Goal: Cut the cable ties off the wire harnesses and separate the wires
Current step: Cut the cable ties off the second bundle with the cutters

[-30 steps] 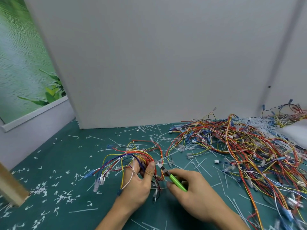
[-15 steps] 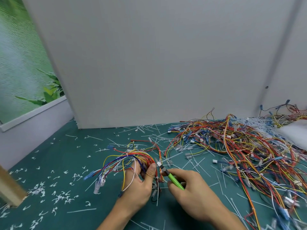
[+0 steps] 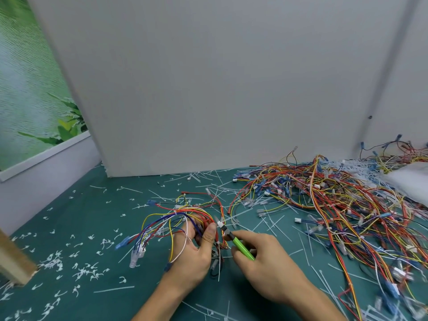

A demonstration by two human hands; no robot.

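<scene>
Low in mid-frame, the wire harness (image 3: 185, 218) is bunched in the curled fingers of the left hand (image 3: 192, 253). The right hand (image 3: 266, 262) pinches a green-handled cutter (image 3: 240, 247), tip at the wires. The dark green table (image 3: 92, 216) is strewn with cut cable ties (image 3: 69, 267). A tangled wire pile (image 3: 335, 205) fills the right, and a white board (image 3: 208, 89) stands behind.

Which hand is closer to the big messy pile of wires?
Right. The right hand, holding the green-handled cutter, sits just left of the pile of wires. The left hand is farther left, gripping a small wire harness.
</scene>
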